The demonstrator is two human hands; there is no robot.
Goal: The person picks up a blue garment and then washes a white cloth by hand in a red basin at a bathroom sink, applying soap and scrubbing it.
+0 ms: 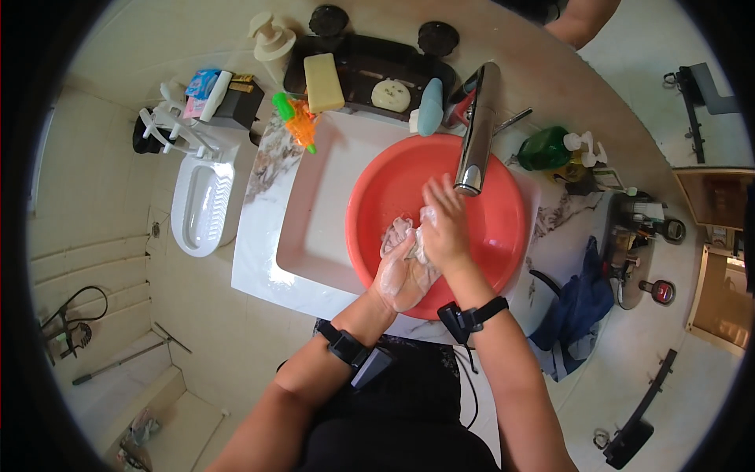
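Observation:
A soapy, pale wet cloth (399, 232) is bunched between my hands over a red plastic basin (367, 177). My left hand (402, 283) holds it from below, palm turned up and coated in lather, its thumb beside the folds. From the right, my right hand (449, 230) presses against the cloth with its fingers stretched out and slightly blurred. Part of the cloth is hidden between the palms. Just above the right fingers is the spout of a chrome faucet (476, 141); no running water shows. The basin sits in the right part of a white rectangular sink (321, 206).
Behind the sink, a black tray (360, 65) holds a yellow soap bar (324, 82) and a round soap (391, 95). An orange-green toy water gun (299, 123) lies at the sink's rear left corner. Right are a green pump bottle (544, 148) and dark blue cloth (581, 307).

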